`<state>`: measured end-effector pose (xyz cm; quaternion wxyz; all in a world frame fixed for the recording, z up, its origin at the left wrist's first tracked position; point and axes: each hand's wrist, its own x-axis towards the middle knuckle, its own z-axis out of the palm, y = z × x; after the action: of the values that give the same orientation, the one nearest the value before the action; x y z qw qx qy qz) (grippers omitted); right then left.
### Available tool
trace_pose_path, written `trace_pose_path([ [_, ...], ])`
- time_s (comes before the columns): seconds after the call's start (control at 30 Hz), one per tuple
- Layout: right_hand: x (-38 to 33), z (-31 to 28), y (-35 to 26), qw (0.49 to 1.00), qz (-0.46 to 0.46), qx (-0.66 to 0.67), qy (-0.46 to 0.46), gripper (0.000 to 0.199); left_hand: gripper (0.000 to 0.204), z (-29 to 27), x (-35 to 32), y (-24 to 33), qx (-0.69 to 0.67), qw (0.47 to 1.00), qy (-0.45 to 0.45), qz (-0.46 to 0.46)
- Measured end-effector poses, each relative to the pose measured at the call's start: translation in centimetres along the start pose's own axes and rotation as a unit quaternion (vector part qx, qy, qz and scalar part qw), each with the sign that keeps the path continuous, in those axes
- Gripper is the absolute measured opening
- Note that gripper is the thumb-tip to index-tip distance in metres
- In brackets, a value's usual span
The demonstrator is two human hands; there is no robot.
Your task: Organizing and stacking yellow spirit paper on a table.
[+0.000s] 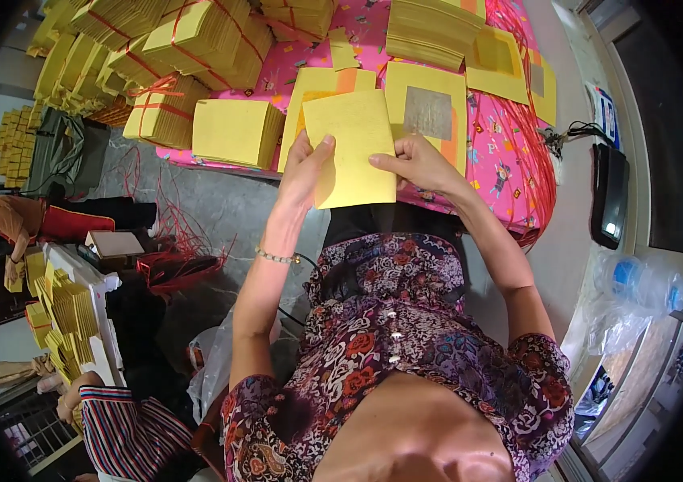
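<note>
Both hands hold up a piece of yellow paper [355, 149] above the near edge of a table with a pink patterned cloth [492, 189]. My left hand [303, 173] grips its left side, thumb on the face toward me. On the right edge, my right hand [420, 163] pinches it the same way; the fingers behind are hidden. Whether this is one sheet or a few layers, I cannot tell. Just behind lie yellow sheets, one with an orange band and one with a grey square [428, 112]. A neat yellow paper stack [235, 135] stands left of my left hand.
Bundles of yellow paper [197, 44] tied with red string pile up at the far left. A thick paper stack [431, 32] sits at the back. Red strings [536, 169] hang over the table's right side. At left, two other people work by a table [104, 321] with yellow paper.
</note>
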<state>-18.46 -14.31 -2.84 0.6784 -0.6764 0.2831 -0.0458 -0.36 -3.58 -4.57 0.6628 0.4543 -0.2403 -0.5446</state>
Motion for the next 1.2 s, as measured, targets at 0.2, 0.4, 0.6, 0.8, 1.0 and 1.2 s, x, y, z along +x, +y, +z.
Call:
trace_pose_path([
  [0.2,-0.3,1.0,1.0,0.999,0.012,0.034,0.007,0.033,0.030,0.2,-0.9,0.4,0.022,0.997,0.048,0.053],
  [0.4,-1.1,1.6,1.0,0.999,0.017,0.049,-0.004,0.025,0.031,0.2,-1.5,0.3,0.055,0.991,0.079,0.096],
  [0.6,-1.8,2.0,1.1,0.999,0.002,0.034,-0.003,0.024,0.031,0.8,-2.5,0.8,0.058,0.979,0.118,0.156],
  [0.8,-0.2,1.1,-0.9,0.993,-0.082,0.069,0.043,0.022,0.033,0.5,-4.0,-0.1,0.085,0.984,0.092,0.129],
  [1.0,1.5,1.2,-0.3,0.994,-0.086,0.025,0.069,0.026,0.036,0.6,-5.1,-0.7,0.046,0.987,0.088,0.126],
  [1.2,1.6,2.7,-0.1,0.996,-0.073,0.038,0.035,0.024,0.037,-0.7,-5.6,-0.6,0.012,0.986,0.115,0.117],
])
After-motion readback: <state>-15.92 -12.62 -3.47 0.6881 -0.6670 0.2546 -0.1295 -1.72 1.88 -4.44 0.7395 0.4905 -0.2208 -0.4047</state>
